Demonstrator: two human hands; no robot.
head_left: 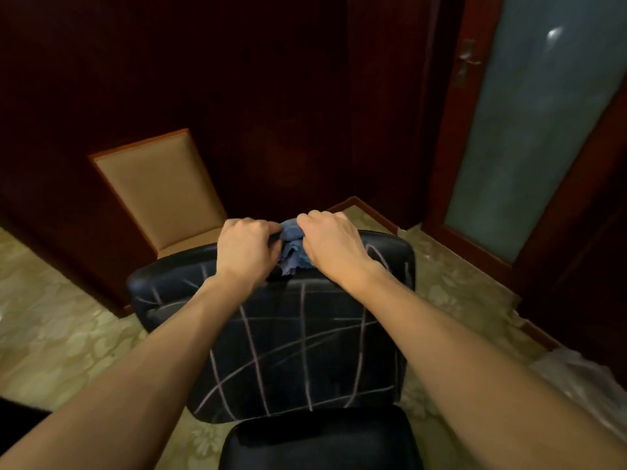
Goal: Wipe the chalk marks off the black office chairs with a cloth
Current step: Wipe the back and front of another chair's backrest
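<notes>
A crumpled blue cloth (291, 247) sits bunched at the top edge of a black office chair's backrest (291, 334), gripped from both sides by a person reaching over the chair from behind. The left hand (246, 247) curls its fingers round the cloth's left side, knuckles up; the right hand (330, 244) does the same on the right, so that only a narrow strip of fabric shows between the two fists. Both forearms stretch in from the bottom corners of the view.

Pale chalk marks (302, 347) cross the glossy back panel below the hands: several near-vertical strokes, a few level ones and long curved sweeps (one loop shows near the upper right corner, just beside the right wrist). The chair's seat (319, 442) lies at the bottom, dark and partly cut off.

Beyond the backrest stands a tan upholstered chair (159, 195) with a reddish wooden frame, set against dark wood panelling (203, 79). To the right is a frosted glass door (536, 130) with a metal handle (466, 61). A patterned yellowish carpet (57, 320) covers the floor.
</notes>
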